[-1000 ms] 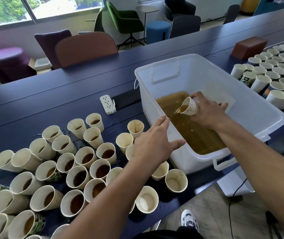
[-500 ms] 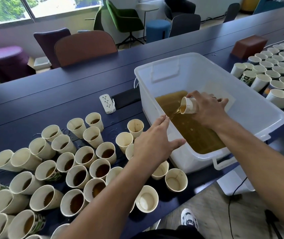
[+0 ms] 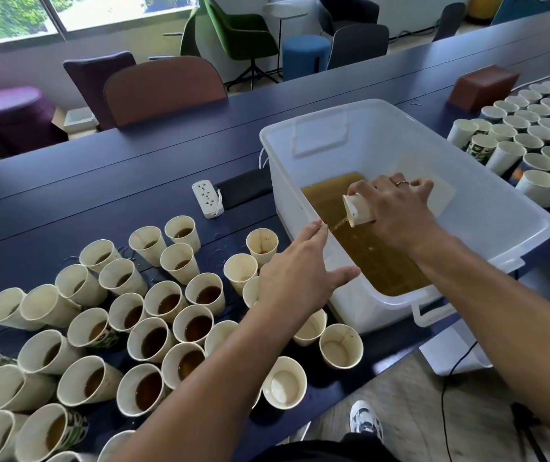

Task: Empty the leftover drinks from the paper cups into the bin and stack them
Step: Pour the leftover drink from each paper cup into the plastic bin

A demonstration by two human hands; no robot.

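Note:
My right hand [image 3: 397, 215] grips a paper cup [image 3: 358, 210] tipped mouth-down inside the white plastic bin [image 3: 487, 208]. A thin stream of brown drink runs from the cup into the brown liquid [image 3: 373, 251] pooled in the bin. My left hand [image 3: 297, 271] is spread open with straight fingers, resting at the bin's near left wall and holding nothing. Left of the bin, several paper cups [image 3: 196, 325] with brown drink stand on the dark blue table [image 3: 100, 195]. Near the bin's front corner stand several empty-looking cups [image 3: 340, 345].
A crowd of white paper cups [image 3: 527, 135] stands right of the bin, beside a brown box [image 3: 482, 85]. A white power strip [image 3: 207, 199] and a black plate lie behind the left cups. Chairs line the table's far side. My shoe [image 3: 365, 420] shows below the table's edge.
My right hand has tipped the cup further over, from sideways to nearly mouth-down, and the stream has thinned. My left hand has stayed at the bin's wall.

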